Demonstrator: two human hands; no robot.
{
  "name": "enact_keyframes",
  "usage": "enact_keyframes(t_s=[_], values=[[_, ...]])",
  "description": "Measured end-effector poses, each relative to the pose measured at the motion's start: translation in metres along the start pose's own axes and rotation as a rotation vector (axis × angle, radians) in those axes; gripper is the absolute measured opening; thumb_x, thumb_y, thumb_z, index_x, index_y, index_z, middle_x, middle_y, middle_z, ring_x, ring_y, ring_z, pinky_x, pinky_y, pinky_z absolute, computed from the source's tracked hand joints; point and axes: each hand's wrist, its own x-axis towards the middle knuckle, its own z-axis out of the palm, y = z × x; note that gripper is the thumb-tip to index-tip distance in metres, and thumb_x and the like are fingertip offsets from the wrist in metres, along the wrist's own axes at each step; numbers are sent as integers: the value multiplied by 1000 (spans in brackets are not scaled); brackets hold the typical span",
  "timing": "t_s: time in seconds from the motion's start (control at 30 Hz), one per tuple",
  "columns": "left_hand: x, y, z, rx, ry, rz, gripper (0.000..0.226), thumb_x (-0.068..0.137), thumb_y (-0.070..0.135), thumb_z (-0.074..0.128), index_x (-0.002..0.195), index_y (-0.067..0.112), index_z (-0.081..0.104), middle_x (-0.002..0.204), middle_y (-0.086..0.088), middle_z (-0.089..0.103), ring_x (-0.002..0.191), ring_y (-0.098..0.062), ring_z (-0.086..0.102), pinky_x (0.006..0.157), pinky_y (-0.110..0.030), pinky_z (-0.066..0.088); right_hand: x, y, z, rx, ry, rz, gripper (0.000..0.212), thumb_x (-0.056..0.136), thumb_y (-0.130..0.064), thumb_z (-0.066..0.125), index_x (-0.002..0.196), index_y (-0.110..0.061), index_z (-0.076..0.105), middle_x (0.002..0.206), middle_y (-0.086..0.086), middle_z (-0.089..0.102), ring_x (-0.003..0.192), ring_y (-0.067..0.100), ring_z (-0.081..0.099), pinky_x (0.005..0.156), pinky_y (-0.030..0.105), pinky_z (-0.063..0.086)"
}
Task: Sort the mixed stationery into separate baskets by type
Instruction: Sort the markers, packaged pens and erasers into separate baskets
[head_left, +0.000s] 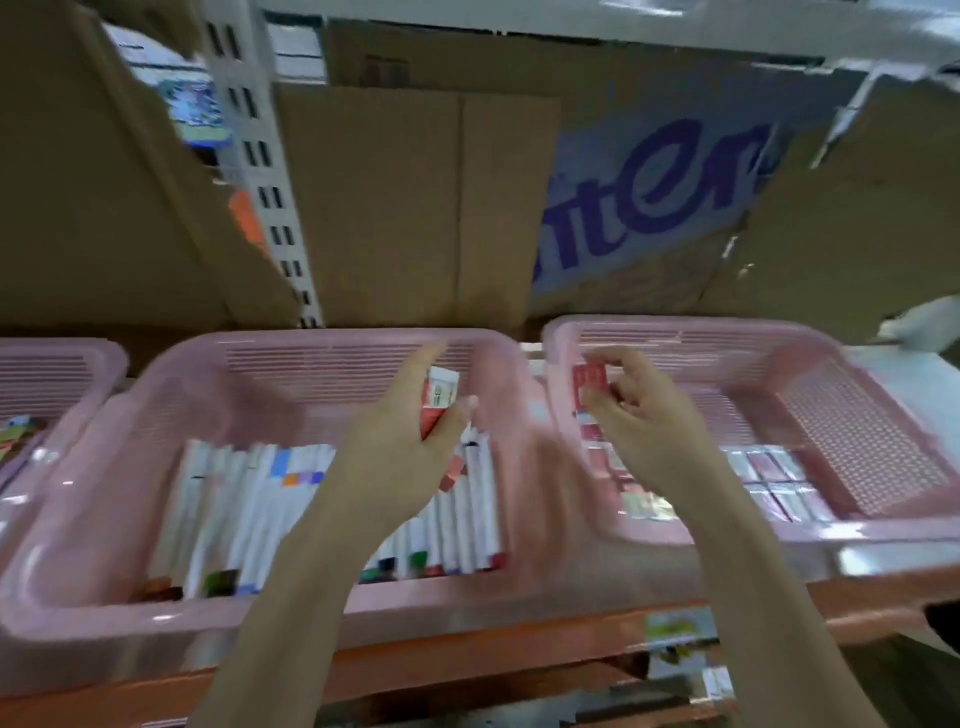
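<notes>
- Nearest: two bare forearms reaching up from the near edge over an orange shelf lip (519, 654).
- Left hand (410, 441) curled round a small red-and-white packet (439, 397), held above the middle basket (104, 597), toward its far right corner.
- Right hand (639, 410) pinching a small red box (589, 382) in its fingertips, held over the left end of the right basket (883, 530), just inside the wall.
- Below the left hand: white markers (249, 509) with coloured caps, lying side by side along the middle basket's floor.
- In the right basket: small red and clear-wrapped packs (774, 483), flat on the floor, right of the hand.
- Far left: a third basket (67, 374), only partly in view, contents too blurred to name.
- Behind everything: flat cardboard (405, 208) and a slotted shelf post (270, 197).
- Judged step: both small boxes likely bound for the right basket, not the marker one.
- Risk: packet let go too soon, landing among the markers and slipping between them, so mixed again.
- Risk: red box pinched only at the tips; a knock against the basket wall could tip it into the gap between the two baskets.
- Risk: heavy blur hides the packet labels, so a wrong type could be misjudged.
- Risk: right basket overhangs the shelf lip at its near edge; a press on that rim could tilt it.
</notes>
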Motion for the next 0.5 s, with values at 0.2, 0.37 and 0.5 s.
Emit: enact_keyframes(t_s=[0.2, 0.37, 0.5], values=[[6, 62, 94, 12, -96, 72, 20, 90, 47, 47, 107, 38, 42, 84, 8, 66, 71, -10, 67, 67, -37, 58, 15, 58, -88, -183, -70, 64, 12, 92, -27, 56, 98, -21, 47, 77, 0, 64, 54, 11, 48, 48, 28, 37], [11, 84, 124, 93, -66, -23, 21, 91, 53, 38, 103, 37, 44, 78, 14, 60, 70, -1, 62, 60, -21, 50, 58, 85, -116, -481, -273, 40, 21, 85, -23, 67, 97, -15, 52, 83, 0, 63, 66, 11, 55, 52, 26, 43], [22, 100, 137, 90, -70, -86, 22, 94, 52, 35, 106, 35, 44, 83, 14, 57, 73, -3, 63, 63, -19, 50, 90, 101, -117, -540, -405, 43, 20, 83, -21, 70, 94, -16, 54, 82, 2, 64, 65, 12, 54, 51, 26, 41]])
